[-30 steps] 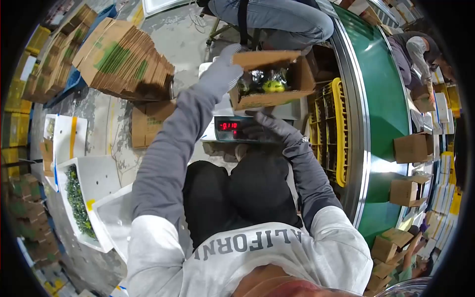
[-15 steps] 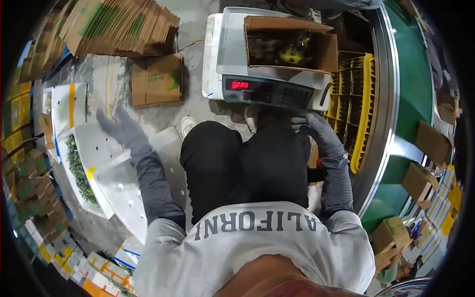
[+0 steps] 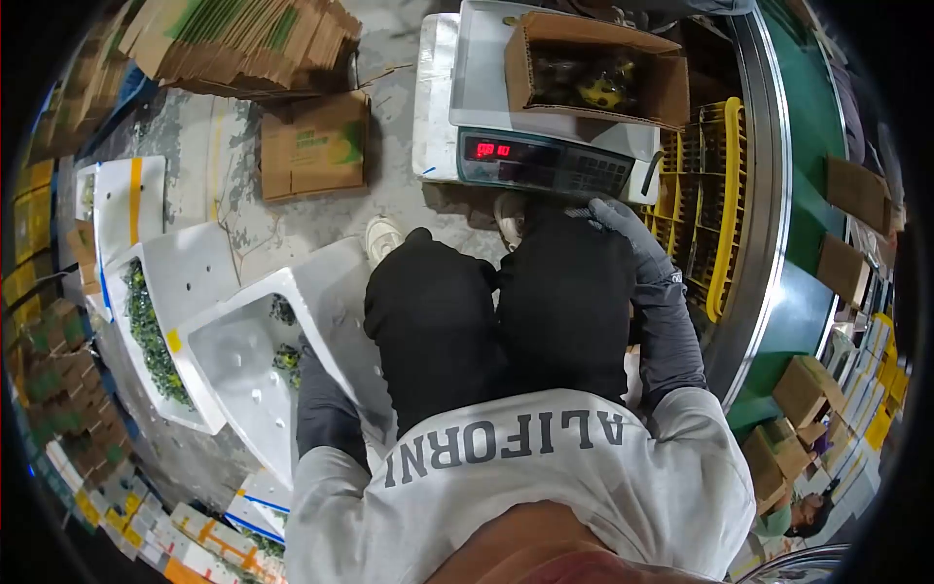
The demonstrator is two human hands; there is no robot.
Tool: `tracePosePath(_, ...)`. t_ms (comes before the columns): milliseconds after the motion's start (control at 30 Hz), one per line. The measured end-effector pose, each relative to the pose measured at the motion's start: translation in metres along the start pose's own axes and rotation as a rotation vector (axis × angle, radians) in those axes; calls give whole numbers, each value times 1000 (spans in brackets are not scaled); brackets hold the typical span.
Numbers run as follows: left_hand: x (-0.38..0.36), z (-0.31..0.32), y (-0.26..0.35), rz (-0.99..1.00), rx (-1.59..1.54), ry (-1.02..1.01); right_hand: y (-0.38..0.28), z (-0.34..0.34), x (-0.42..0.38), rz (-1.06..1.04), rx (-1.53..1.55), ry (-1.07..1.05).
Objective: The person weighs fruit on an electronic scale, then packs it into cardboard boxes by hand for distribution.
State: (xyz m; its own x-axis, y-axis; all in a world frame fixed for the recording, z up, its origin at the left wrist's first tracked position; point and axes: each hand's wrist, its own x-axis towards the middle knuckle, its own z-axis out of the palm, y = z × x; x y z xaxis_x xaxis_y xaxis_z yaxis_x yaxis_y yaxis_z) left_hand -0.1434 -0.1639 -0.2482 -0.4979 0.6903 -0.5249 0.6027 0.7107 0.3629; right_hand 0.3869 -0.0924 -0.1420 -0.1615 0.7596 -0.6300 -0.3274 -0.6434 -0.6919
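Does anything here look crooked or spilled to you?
I see no spill, but the open brown cardboard box looks off-centre on the pale rectangular scale tray: it crowds the right side, with more tray showing on its left.

From here I make out my white shirt (image 3: pixel 545 487), dark block lettering (image 3: pixel 514 447) across its chest, charcoal arm sleeves (image 3: pixel 669 336), black trousers (image 3: pixel 438 326), pale shoes (image 3: pixel 383 237), and a grey glove (image 3: pixel 637 238) on my right hand (image 3: pixel 630 232).

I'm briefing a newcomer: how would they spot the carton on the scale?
Find the green belt at right. Left of it, past the yellow crate, stands a scale with red digits. The open carton sits on its tray, with something bright yellow inside; the carton on the floor shows no opening.
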Motion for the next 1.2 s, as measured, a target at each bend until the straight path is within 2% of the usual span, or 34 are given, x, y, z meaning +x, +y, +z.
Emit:
tracePosePath(133, 0, 15, 13, 62, -15, -78, -3, 21, -1, 61, -13, 41)
tracePosePath(267, 5, 22, 22, 87, -37, -136, -8, 27, -1, 29, -25, -1)
tracePosePath(433, 8, 9, 19, 97, -118, -214, -5, -1, 4, -43, -65, 24)
tracePosePath(500, 4, -8, 18, 107, -171, -222, -5, -8, -4, -55, 6, 29)
tracePosePath(533, 1, -22, 18, 105, -216, -201, -2, -12, -9, -55, 43, 34)
tracePosePath(567, -3, -38, 20, 215, 57, 1, 4, -23, -9, -48, 58, 63)
tracePosePath(600, 2, -44, 15, 138, -457, 176, 6, -29, -13, -56, 42, 72)
tracePosePath(633, -16, -67, 39, 297, -91, 411, 6, -34, -16, -67, 24, 77)
tracePosePath(700, -39, -108, 103, 214, -681, 416, 8, -42, -15, -100, 37, 61)
tracePosePath(767, -84, -125, 195, 583, -815, 584, 12, -46, -9, -130, 63, 56)
tracePosePath(833, -124, -116, 277, 936, -821, 616, 10, -44, -5, -155, 82, 33)
tracePosePath(900, -133, -104, 342, 1508, -633, 482, 7, -37, -5, -175, 97, 1)
tracePosePath(933, -139, -88, 381, 1700, -635, 481, 4, -36, -9, -185, 97, -6)
tracePosePath(967, -144, -76, 412, 1819, -456, 582, 1, -34, -15, -196, 96, -11)
tracePosePath(1000, -144, -59, 444, 1955, -429, 588, -1, -33, -23, -205, 97, -15)
tracePosePath(1067, -135, -14, 474, 1935, -163, 433, -4, -32, -42, -209, 125, 38)
tracePosePath(1100, -131, 3, 475, 1811, 99, 335, -2, -35, -50, -221, 154, 52)
tracePosePath(1200, -112, 34, 458, 1715, 116, 230, 12, -68, -61, -219, 234, 94)
